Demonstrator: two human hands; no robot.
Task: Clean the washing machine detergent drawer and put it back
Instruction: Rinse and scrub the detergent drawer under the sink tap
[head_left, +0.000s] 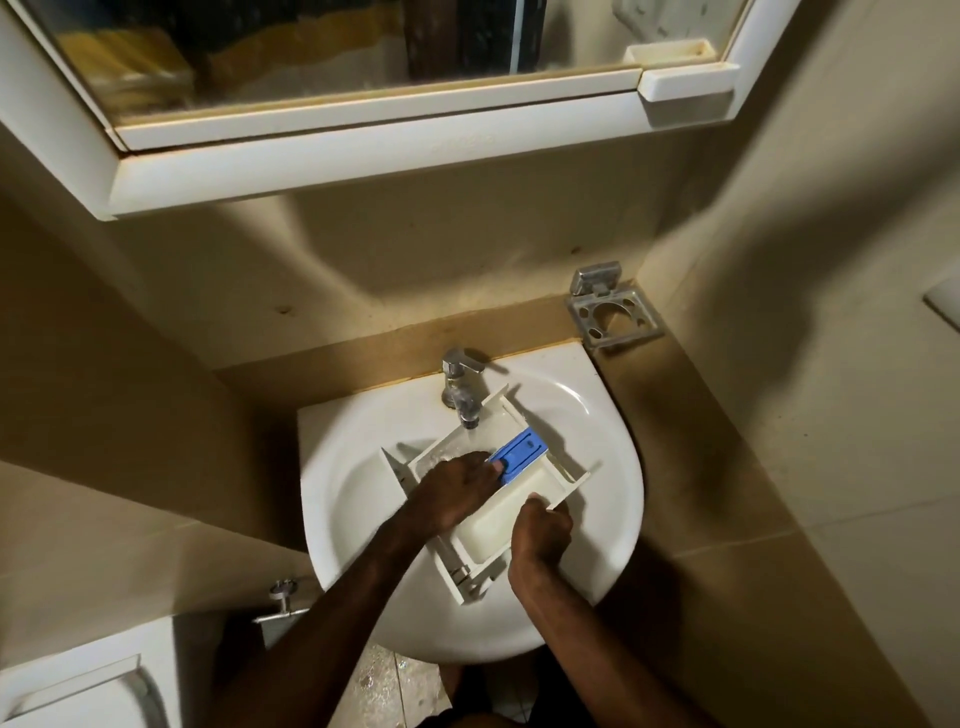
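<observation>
The white detergent drawer (511, 512) lies slantwise in the white sink (363, 499), its far end under the tap (464, 387). Water runs from the tap into the drawer's far compartment. A blue insert (522, 453) sits in the middle of the drawer. My left hand (454, 491) reaches into the drawer, its fingers lying in the wet compartment beside the blue insert. My right hand (540, 535) grips the drawer's near right edge with curled fingers.
A mirror cabinet (363, 150) hangs above the sink. A metal cup holder (613, 312) is fixed to the wall at the right. A toilet tank (78, 686) stands at the lower left, with a valve (283, 597) beside it. Walls close in on both sides.
</observation>
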